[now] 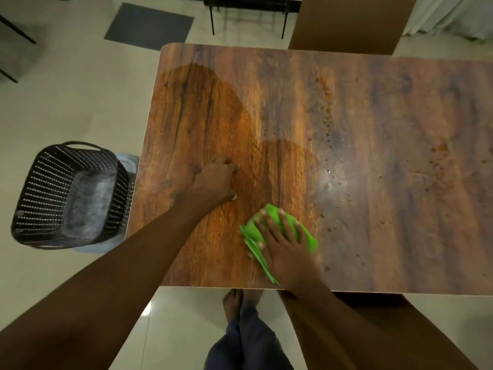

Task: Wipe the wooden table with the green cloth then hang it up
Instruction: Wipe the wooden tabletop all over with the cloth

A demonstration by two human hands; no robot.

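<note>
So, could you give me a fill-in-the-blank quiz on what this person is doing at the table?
1. The right hand presses a crumpled ____ cloth onto the brown wooden table.
2. The left hand rests on that table and holds ____.
3. The black perforated plastic basket stands on the ____, beside the table.
4. Water droplets and brown spots lie to the ____ of the cloth.
Missing words: green; nothing; floor; right.
</note>
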